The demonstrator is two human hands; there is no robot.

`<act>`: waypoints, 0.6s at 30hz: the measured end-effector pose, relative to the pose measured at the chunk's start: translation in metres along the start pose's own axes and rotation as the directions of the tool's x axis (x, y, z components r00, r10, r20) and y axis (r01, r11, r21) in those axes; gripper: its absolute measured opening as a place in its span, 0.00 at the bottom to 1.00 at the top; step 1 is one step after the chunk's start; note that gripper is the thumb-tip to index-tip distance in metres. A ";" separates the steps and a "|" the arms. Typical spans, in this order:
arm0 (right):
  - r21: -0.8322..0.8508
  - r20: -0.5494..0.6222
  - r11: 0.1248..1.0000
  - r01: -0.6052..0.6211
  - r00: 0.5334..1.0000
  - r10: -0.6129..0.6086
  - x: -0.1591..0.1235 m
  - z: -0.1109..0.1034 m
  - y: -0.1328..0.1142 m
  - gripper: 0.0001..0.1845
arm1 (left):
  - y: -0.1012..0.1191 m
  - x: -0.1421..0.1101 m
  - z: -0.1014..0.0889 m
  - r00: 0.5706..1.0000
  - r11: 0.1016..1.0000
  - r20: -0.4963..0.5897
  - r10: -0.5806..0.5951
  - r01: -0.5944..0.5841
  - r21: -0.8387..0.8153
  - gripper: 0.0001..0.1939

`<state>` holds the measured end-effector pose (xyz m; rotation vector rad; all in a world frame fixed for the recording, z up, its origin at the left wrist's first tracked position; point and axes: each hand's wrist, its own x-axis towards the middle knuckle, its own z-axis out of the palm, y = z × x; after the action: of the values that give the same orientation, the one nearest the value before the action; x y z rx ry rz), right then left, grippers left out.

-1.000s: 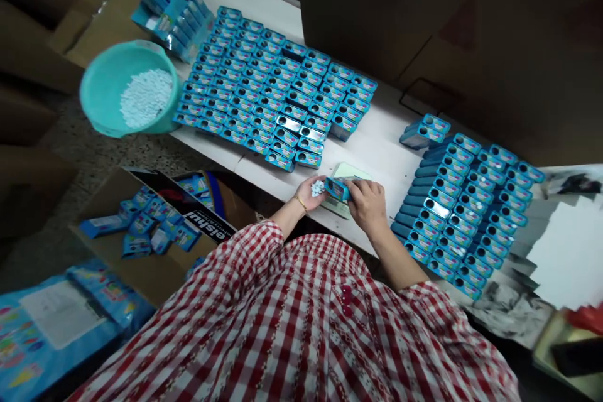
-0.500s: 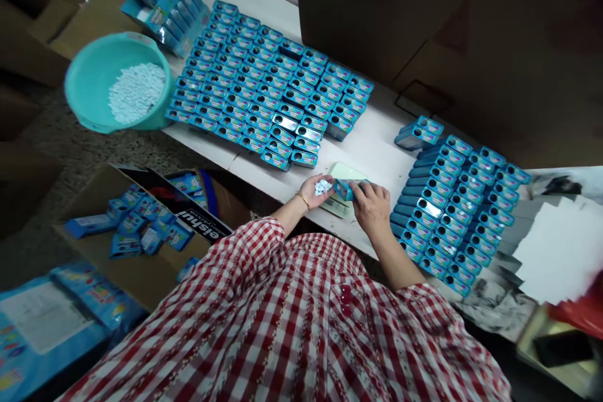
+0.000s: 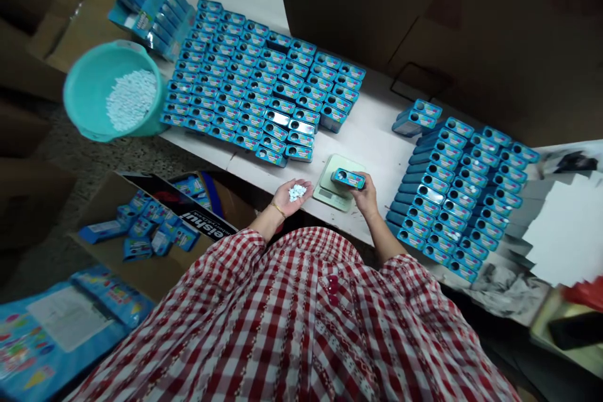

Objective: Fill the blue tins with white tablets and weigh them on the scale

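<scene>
My left hand [image 3: 285,200] is palm up just left of the scale, cupping a small heap of white pellets [image 3: 297,192]. Between the thumb and fingers of my right hand [image 3: 367,196] is a small blue box [image 3: 348,178] with a round dark hole in its top. That box is upright over the pale green kitchen scale [image 3: 333,201]; whether it touches the scale is hard to tell. Rows of similar blue boxes [image 3: 245,85] stand at the left, and another block of blue boxes [image 3: 452,195] stands close to the right of my right hand.
A turquoise basin [image 3: 78,100] of white pellets is at the left end of the white table [image 3: 372,132]. Below it, an open carton [image 3: 113,257] contains more blue boxes. A large brown cardboard box [image 3: 358,6] rises behind. White cards [image 3: 565,232] lie far right.
My hands have moved apart: the left went left with the pellets, away from the box. The blue box has turned from tilted to upright over the scale.
</scene>
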<state>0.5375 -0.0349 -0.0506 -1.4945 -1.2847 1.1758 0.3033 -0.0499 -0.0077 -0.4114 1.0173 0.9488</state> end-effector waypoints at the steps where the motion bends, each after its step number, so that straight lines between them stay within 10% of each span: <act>1: 0.001 0.031 1.000 0.024 0.999 -0.024 -0.002 -0.004 -0.002 0.29 | 0.000 -0.003 -0.003 1.000 1.000 -0.002 0.003 -0.003 -0.004 0.13; 5: -0.004 0.023 0.999 0.052 0.998 -0.052 -0.017 -0.029 -0.014 0.43 | 0.000 -0.007 -0.010 1.000 1.000 -0.001 0.012 -0.012 -0.028 0.12; 12: 0.022 -0.325 0.999 0.035 0.945 -0.026 -0.029 -0.054 -0.020 0.25 | 0.003 -0.001 -0.012 0.999 0.998 0.007 0.035 -0.034 -0.052 0.12; 18: -0.024 -0.340 0.997 0.079 0.937 -0.083 -0.024 -0.046 -0.023 0.23 | 0.004 -0.002 -0.008 0.999 0.998 0.011 0.041 -0.040 -0.040 0.13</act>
<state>0.5765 -0.0557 -0.0144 -1.5563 -1.1035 0.8135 0.2947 -0.0542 -0.0096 -0.4194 1.0006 1.0083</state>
